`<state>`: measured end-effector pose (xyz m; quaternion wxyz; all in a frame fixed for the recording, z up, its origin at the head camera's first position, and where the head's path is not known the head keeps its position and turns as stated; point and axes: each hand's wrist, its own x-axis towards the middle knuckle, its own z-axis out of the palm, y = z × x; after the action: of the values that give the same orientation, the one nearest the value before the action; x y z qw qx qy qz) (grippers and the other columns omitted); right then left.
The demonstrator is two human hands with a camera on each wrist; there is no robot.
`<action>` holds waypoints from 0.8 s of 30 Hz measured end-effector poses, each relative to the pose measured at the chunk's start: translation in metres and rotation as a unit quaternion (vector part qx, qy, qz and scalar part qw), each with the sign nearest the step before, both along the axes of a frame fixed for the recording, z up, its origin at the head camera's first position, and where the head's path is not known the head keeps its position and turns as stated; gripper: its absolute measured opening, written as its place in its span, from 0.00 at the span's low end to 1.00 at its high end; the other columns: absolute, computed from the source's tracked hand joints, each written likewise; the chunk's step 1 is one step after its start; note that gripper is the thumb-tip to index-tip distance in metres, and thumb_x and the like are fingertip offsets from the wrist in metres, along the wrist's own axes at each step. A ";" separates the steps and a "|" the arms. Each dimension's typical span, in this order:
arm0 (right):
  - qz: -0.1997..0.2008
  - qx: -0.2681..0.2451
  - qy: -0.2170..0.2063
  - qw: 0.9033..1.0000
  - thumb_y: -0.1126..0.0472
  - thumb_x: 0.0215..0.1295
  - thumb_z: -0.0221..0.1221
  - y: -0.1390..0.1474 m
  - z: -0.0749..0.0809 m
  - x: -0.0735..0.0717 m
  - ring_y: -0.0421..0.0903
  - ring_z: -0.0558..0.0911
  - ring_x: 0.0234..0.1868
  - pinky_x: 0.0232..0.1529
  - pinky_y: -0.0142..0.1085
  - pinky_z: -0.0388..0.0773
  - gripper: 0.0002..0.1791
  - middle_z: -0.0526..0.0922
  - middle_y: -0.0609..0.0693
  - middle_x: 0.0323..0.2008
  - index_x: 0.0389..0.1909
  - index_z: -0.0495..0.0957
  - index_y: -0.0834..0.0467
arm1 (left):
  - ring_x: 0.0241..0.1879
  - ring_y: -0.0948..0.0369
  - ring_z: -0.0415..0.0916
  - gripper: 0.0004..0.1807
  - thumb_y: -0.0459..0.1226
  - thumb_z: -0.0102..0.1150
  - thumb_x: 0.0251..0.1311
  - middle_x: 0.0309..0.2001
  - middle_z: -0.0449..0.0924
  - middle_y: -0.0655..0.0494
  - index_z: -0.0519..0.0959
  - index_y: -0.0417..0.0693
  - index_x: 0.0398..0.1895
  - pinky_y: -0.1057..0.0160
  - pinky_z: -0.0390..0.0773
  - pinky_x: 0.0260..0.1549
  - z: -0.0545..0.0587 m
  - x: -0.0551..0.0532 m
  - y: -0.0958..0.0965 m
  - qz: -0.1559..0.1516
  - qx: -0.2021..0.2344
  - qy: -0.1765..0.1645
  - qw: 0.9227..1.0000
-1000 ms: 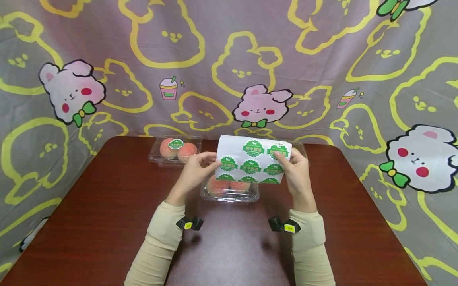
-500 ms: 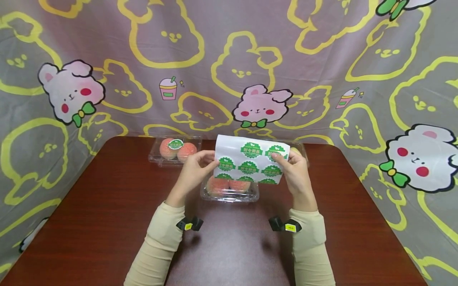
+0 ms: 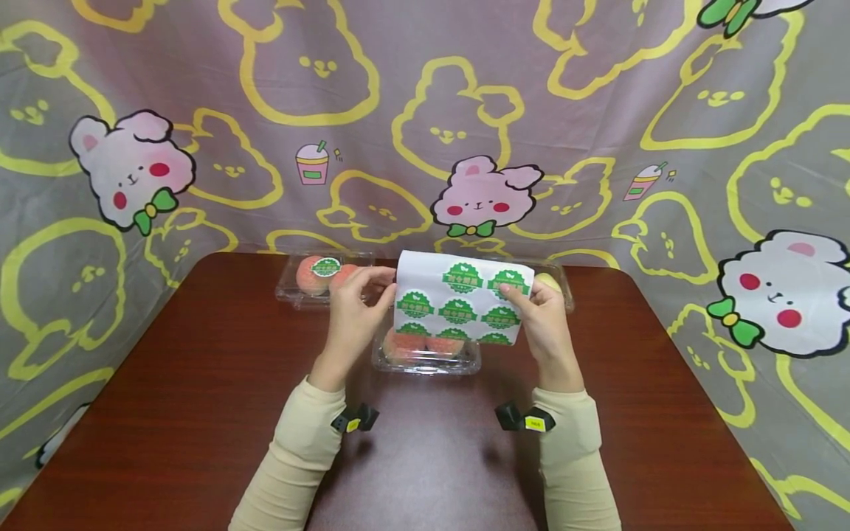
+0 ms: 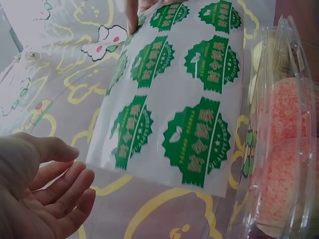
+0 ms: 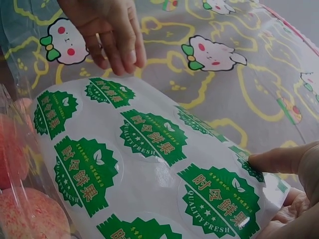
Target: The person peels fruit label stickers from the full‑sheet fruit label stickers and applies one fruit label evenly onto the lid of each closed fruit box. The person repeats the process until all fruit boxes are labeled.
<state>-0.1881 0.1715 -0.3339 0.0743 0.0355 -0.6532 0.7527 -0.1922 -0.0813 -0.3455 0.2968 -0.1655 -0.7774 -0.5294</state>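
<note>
A white sheet of green scalloped stickers is held up over the middle of the table. My right hand pinches its right edge, thumb on the front over a sticker and fingers behind. My left hand is beside the sheet's left edge; in the left wrist view a small gap separates its loosely bent fingers from the sheet's corner, and they hold nothing. Below and behind the sheet sits a clear plastic box with two peach-like fruits, partly hidden by the sheet.
At the back left stands another clear box of two such fruits, a green sticker on it. A third clear box with yellowish fruit is mostly hidden behind the sheet and right hand. A patterned curtain hangs behind the table.
The sheet has shifted slightly left with my right hand. My left hand has let go of its left edge and moved a little left and up.
</note>
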 end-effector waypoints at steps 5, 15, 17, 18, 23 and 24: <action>0.008 -0.001 -0.001 1.000 0.70 0.66 0.54 -0.004 -0.003 -0.001 0.32 0.85 0.27 0.32 0.26 0.82 0.17 0.87 0.36 0.22 0.28 0.82 0.44 | 0.36 0.52 0.81 0.08 0.27 0.64 0.55 0.38 0.84 0.42 0.83 0.34 0.39 0.69 0.79 0.37 0.001 0.005 0.004 0.012 -0.027 0.034 0.999; 0.035 0.005 0.007 0.999 0.71 0.66 0.54 -0.016 -0.005 0.001 0.32 0.85 0.27 0.31 0.26 0.82 0.19 0.87 0.35 0.23 0.26 0.83 0.44 | 0.44 0.49 0.82 0.09 0.27 0.65 0.53 0.43 0.85 0.42 0.84 0.36 0.39 0.53 0.80 0.44 0.004 0.009 0.011 0.028 -0.079 0.083 0.993; 0.039 0.011 0.006 0.999 0.71 0.66 0.54 -0.019 -0.005 0.001 0.32 0.85 0.27 0.31 0.26 0.82 0.20 0.87 0.35 0.23 0.24 0.83 0.44 | 0.48 0.49 0.81 0.10 0.28 0.64 0.54 0.44 0.85 0.42 0.83 0.36 0.40 0.53 0.79 0.51 0.004 0.010 0.011 0.028 -0.087 0.078 0.993; 0.041 0.013 0.007 0.999 0.72 0.66 0.54 -0.020 -0.005 0.002 0.32 0.85 0.26 0.30 0.26 0.82 0.20 0.87 0.35 0.22 0.24 0.83 0.44 | 0.49 0.49 0.81 0.11 0.28 0.64 0.54 0.45 0.85 0.43 0.83 0.36 0.41 0.53 0.78 0.54 0.004 0.010 0.012 0.029 -0.091 0.074 0.993; 0.047 0.012 0.008 0.999 0.72 0.66 0.53 -0.025 -0.006 0.003 0.32 0.85 0.26 0.30 0.26 0.82 0.19 0.87 0.35 0.23 0.25 0.82 0.45 | 0.52 0.49 0.80 0.12 0.29 0.63 0.56 0.49 0.85 0.43 0.83 0.36 0.44 0.54 0.77 0.57 0.001 0.009 0.013 0.030 -0.103 0.058 0.992; 0.047 0.010 0.008 0.999 0.72 0.66 0.53 -0.026 -0.006 0.003 0.32 0.85 0.26 0.30 0.26 0.82 0.19 0.87 0.35 0.23 0.25 0.81 0.46 | 0.53 0.49 0.80 0.13 0.30 0.63 0.56 0.49 0.84 0.43 0.82 0.36 0.45 0.54 0.77 0.57 0.000 0.008 0.014 0.029 -0.105 0.054 0.993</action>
<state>-0.1850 0.1455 -0.3398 0.0433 0.0728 -0.6577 0.7485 -0.1840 -0.0672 -0.3459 0.3345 -0.2013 -0.8160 -0.4262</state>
